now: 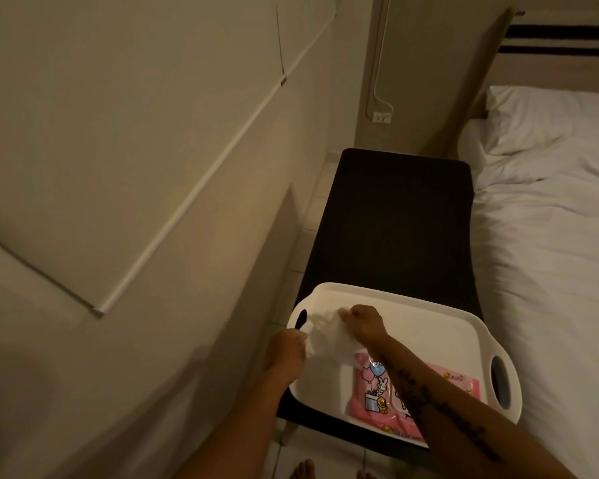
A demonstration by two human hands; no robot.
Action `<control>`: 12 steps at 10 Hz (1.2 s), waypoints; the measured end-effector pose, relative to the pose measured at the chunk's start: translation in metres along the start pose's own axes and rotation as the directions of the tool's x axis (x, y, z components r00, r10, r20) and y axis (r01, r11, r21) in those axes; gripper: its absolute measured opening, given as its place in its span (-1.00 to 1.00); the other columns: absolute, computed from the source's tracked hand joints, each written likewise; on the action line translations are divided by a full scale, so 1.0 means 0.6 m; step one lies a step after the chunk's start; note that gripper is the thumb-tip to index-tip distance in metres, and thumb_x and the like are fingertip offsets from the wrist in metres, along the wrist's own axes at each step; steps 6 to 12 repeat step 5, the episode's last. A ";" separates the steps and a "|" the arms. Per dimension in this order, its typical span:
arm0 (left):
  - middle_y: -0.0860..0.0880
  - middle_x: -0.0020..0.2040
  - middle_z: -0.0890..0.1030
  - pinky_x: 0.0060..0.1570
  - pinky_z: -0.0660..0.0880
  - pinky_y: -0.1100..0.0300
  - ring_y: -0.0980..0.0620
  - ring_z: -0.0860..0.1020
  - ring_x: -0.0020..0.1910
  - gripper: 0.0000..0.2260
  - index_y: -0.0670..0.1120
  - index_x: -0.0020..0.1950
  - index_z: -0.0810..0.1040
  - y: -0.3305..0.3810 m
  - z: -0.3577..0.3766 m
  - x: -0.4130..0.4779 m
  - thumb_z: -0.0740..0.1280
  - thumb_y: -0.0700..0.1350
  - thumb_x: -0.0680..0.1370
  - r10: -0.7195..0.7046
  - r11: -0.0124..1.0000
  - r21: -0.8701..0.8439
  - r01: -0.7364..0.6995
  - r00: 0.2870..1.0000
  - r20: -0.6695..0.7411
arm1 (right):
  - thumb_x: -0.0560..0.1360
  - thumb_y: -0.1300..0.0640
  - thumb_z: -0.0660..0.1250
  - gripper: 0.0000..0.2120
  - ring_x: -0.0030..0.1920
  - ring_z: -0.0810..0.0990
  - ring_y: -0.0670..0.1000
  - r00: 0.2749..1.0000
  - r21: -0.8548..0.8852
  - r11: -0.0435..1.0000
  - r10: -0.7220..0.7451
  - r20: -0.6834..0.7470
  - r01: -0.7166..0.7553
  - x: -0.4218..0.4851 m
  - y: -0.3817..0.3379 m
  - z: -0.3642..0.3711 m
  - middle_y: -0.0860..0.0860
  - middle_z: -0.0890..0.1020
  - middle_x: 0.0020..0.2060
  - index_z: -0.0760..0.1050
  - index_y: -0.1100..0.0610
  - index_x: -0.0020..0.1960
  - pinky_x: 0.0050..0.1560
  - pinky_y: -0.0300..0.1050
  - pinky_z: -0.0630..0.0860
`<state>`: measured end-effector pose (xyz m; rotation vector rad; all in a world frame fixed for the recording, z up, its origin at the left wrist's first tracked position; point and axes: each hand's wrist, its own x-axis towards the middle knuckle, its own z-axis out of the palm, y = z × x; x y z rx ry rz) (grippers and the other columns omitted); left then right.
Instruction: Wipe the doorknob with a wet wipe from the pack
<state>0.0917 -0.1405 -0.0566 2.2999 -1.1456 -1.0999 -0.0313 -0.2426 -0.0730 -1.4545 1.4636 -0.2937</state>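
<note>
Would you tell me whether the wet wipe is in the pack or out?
Out: the wipe is held by both hands above the tray, clear of the pink pack.

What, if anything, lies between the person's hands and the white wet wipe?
Nothing visible. The left hand and right hand already grip the crumpled white wet wipe directly, above the white plastic tray. The pink wipe pack lies nearer, under the right forearm.
</note>
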 end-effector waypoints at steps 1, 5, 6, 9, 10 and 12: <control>-0.20 -0.08 0.53 -0.05 0.53 0.00 -0.08 0.53 -0.10 -0.78 -0.19 -0.12 0.60 -0.014 -0.002 0.005 0.16 -0.34 0.51 -0.050 0.968 -0.247 0.035 0.997 -0.052 | 0.54 0.18 0.21 -0.85 -0.06 0.49 0.22 0.987 0.330 0.930 0.159 0.036 -0.162 0.003 -0.007 -0.009 0.23 0.50 -0.11 0.43 0.27 -0.13 -0.20 0.02 0.52; -0.10 -0.21 0.54 -0.62 0.35 0.33 0.13 0.49 -0.60 -0.66 -0.04 0.38 0.29 -0.028 -0.007 -0.010 0.09 -0.20 0.60 -0.111 0.978 -0.136 0.156 0.950 0.293 | 0.48 0.04 0.30 -0.59 0.08 0.52 0.14 0.991 -0.538 0.836 -0.051 0.122 0.109 -0.015 0.024 -0.011 0.17 0.52 0.15 0.30 0.16 0.24 0.10 -0.03 0.48; -0.10 -0.21 0.54 -0.62 0.35 0.33 0.13 0.49 -0.60 -0.66 -0.04 0.38 0.29 -0.028 -0.007 -0.010 0.09 -0.20 0.60 -0.111 0.978 -0.136 0.156 0.950 0.293 | 0.48 0.04 0.30 -0.59 0.08 0.52 0.14 0.991 -0.538 0.836 -0.051 0.122 0.109 -0.015 0.024 -0.011 0.17 0.52 0.15 0.30 0.16 0.24 0.10 -0.03 0.48; -0.10 -0.21 0.54 -0.62 0.35 0.33 0.13 0.49 -0.60 -0.66 -0.04 0.38 0.29 -0.028 -0.007 -0.010 0.09 -0.20 0.60 -0.111 0.978 -0.136 0.156 0.950 0.293 | 0.48 0.04 0.30 -0.59 0.08 0.52 0.14 0.991 -0.538 0.836 -0.051 0.122 0.109 -0.015 0.024 -0.011 0.17 0.52 0.15 0.30 0.16 0.24 0.10 -0.03 0.48; -0.10 -0.21 0.54 -0.62 0.35 0.33 0.13 0.49 -0.60 -0.66 -0.04 0.38 0.29 -0.028 -0.007 -0.010 0.09 -0.20 0.60 -0.111 0.978 -0.136 0.156 0.950 0.293 | 0.48 0.04 0.30 -0.59 0.08 0.52 0.14 0.991 -0.538 0.836 -0.051 0.122 0.109 -0.015 0.024 -0.011 0.17 0.52 0.15 0.30 0.16 0.24 0.10 -0.03 0.48; -0.10 -0.21 0.54 -0.62 0.35 0.33 0.13 0.49 -0.60 -0.66 -0.04 0.38 0.29 -0.028 -0.007 -0.010 0.09 -0.20 0.60 -0.111 0.978 -0.136 0.156 0.950 0.293 | 0.48 0.04 0.30 -0.59 0.08 0.52 0.14 0.991 -0.538 0.836 -0.051 0.122 0.109 -0.015 0.024 -0.011 0.17 0.52 0.15 0.30 0.16 0.24 0.10 -0.03 0.48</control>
